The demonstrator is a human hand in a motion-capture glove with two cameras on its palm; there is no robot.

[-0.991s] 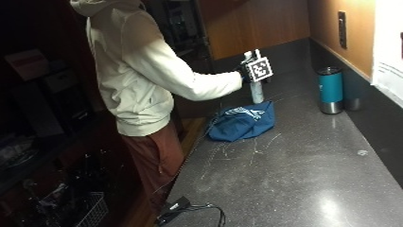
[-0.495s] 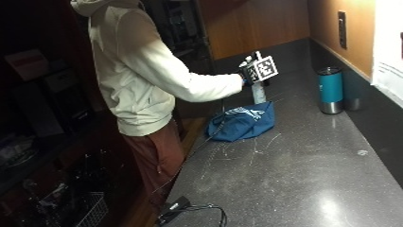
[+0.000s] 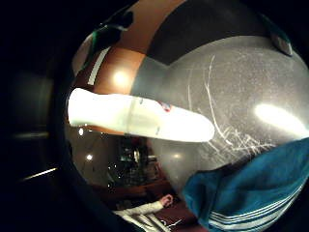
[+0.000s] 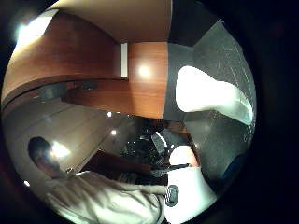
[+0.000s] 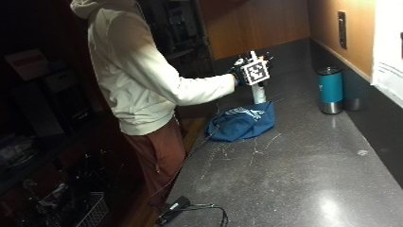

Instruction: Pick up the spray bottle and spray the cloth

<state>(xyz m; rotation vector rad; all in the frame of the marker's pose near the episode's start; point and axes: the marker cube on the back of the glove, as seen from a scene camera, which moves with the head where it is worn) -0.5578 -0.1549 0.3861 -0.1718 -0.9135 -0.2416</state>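
Starting with the outside view: we see a person in a pale hooded top standing at the dark counter [image 5: 296,184], the gloved right hand [image 5: 242,75] raised at the top of the white spray bottle [image 5: 258,94]. The bottle stands upright, its base at or very near the counter surface just behind the blue cloth [image 5: 242,124]. The cloth lies bunched on the counter, near the edge. We cannot tell from here whether the fingers are closed round the bottle or only close to it. A teal tumbler [image 5: 330,90] stands well apart, by the wall.

Little finger side palm view: the spray bottle [image 3: 145,118] runs across the picture, close to the palm. The cloth [image 3: 251,188], blue with pale stripes at one hem, lies on the scratched counter [image 3: 227,87] beside it. No fingers show around the bottle here.

Thumb side palm view: part of the white bottle [image 4: 205,95] shows close by, with the counter [image 4: 224,56] behind it; again no fingers are visible.

Our judgement: the reach is made, but we cannot confirm a grasp. Lifting, aiming at the cloth and spraying all appear left to do.
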